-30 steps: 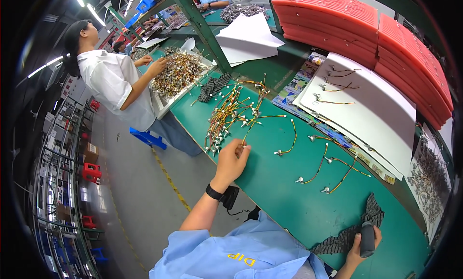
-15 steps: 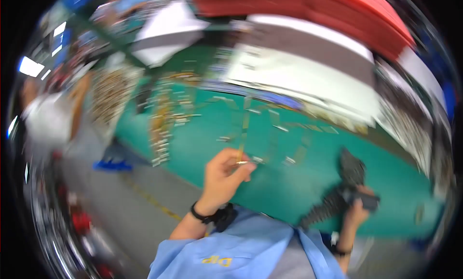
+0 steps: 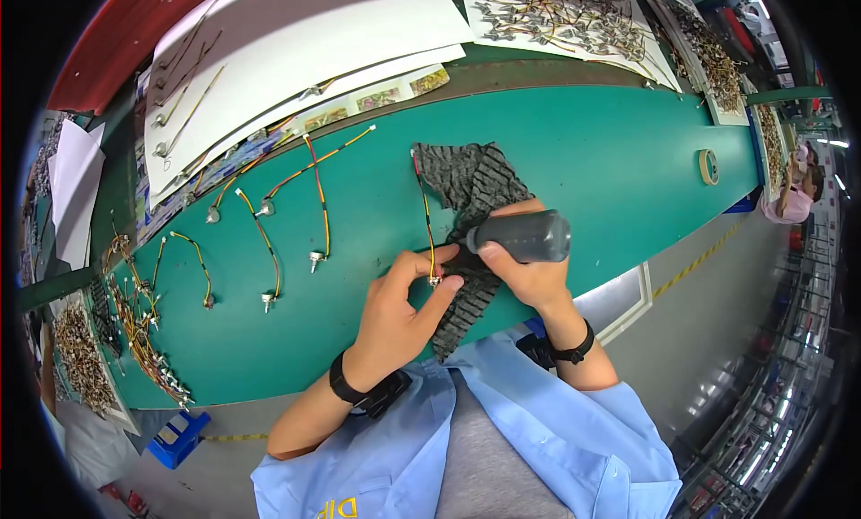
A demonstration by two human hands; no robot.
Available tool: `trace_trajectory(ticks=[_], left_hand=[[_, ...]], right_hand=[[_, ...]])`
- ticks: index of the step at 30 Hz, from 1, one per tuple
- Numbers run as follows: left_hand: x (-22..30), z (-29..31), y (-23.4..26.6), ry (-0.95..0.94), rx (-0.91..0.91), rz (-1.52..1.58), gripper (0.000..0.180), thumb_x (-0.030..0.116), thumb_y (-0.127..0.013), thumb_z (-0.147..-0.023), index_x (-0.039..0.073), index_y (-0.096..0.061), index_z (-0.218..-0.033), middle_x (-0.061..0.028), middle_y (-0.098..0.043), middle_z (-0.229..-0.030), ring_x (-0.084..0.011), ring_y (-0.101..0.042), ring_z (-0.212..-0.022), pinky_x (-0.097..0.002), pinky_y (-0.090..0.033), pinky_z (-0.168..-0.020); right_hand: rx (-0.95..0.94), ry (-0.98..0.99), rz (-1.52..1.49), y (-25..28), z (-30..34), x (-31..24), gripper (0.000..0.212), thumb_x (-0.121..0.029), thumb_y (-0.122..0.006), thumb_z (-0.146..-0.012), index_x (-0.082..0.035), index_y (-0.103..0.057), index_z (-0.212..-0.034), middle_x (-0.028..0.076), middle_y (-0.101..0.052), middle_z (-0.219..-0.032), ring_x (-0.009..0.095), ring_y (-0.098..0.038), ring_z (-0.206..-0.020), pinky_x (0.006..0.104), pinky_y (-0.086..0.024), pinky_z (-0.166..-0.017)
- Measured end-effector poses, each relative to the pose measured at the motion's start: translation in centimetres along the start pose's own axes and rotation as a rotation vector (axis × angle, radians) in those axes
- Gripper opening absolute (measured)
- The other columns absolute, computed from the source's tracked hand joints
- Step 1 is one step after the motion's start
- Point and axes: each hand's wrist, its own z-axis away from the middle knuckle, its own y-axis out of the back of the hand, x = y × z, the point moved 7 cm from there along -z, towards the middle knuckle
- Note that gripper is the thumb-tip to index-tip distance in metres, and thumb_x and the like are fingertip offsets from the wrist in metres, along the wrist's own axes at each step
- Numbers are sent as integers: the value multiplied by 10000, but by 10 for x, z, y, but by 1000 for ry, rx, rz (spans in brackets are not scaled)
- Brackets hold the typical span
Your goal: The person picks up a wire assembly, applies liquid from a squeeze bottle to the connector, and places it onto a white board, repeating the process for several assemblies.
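My left hand (image 3: 386, 317) pinches a small metal potentiometer (image 3: 435, 281) between thumb and index finger. From it a thin cable of red, yellow and black wires (image 3: 428, 216) stretches away across a dark grey striped cloth (image 3: 489, 174), ending in a white plug. Wrapped around a dark grey squeeze bottle (image 3: 543, 236) is my right hand (image 3: 538, 284). The bottle lies tilted on its side, its narrow end toward the fingers of my left hand; whether its tip touches the part is hard to tell. Both hands are over the crumpled cloth on the green table (image 3: 619, 178).
Several wired potentiometers (image 3: 317, 257) lie left of my hands, with a denser bundle (image 3: 143, 340) at the table's left end. White sheets (image 3: 296, 62) carrying more parts stand along the far side. A tape roll (image 3: 708, 167) sits at the right. Another person (image 3: 794, 192) is far right.
The view has turned and sharpened. My right hand, with the bottle, has come from the far right to beside my left hand. The left hand still pinches the potentiometer, now over the cloth.
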Motion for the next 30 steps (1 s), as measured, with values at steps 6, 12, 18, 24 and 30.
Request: trace_trajectory(ticks=[6, 12, 18, 24, 30], left_hand=[[21, 2, -11, -282, -165, -716, 218, 51, -746, -781, 44, -544, -862, -123, -704, -997, -261, -639, -832, -345, -480, -777], [31, 4, -8, -420, -140, -733, 207, 58, -751, -768, 51, -566, -862, -89, -707, -931, -243, -613, -746, -344, -461, -707], [23, 8, 34, -22, 57, -231, 142, 44, -670, -849, 24, -588, -963, -76, -665, -909, -169, -583, -757, -311, -435, -691], [23, 0, 47, 120, 10, 237, 158, 0, -548, -921, -1, -567, -1078, -81, -608, -935, -136, -563, -800, -287, -441, -682], [63, -22, 39, -139, -18, 79, 215, 2, -516, -934, -12, -533, -1148, -103, -601, -1014, -179, -589, -870, -322, -490, -790]], right_hand=[[-114, -65, 36, -12, -3, 6, 403, -157, -860, -658, 21, -654, -955, 72, -678, -857, 127, -630, -737, 263, -504, -640], [-112, -43, 5, -8, -9, 9, 414, -306, -790, -747, 27, -645, -945, 71, -657, -819, 97, -572, -623, 275, -512, -668], [136, -222, -539, 11, -13, 20, 578, -555, -535, -912, 19, -593, -957, 27, -543, -636, 70, -415, -456, 326, -511, -838], [-29, -261, -979, -6, -20, -5, 613, -589, -431, -955, 8, -573, -969, 6, -482, -569, 84, -391, -432, 359, -496, -902], [-298, -294, -1263, -40, -35, -32, 638, -597, -401, -964, 16, -562, -1033, -3, -474, -560, 73, -352, -445, 401, -495, -941]])
